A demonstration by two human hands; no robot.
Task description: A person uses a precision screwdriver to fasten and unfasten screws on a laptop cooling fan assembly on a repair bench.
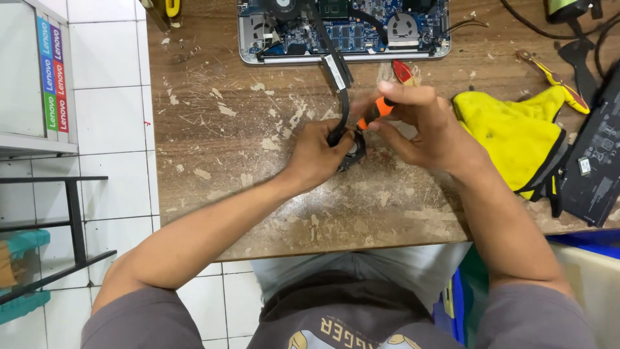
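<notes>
Orange-handled screwdriver (376, 111) gripped by right hand (423, 126), left hand (318, 154) fingers clasping black fan (354, 150)

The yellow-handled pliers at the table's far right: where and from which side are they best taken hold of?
Take the yellow-handled pliers by the handles, coming from above: they lie flat, and the handle ends rest against the yellow cloth, while the jaw end is thin.

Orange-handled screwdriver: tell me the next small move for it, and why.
Probably steady the tip and turn it. The right hand holds the orange-handled screwdriver angled down at the small black part that the left hand pins to the wooden table.
</notes>
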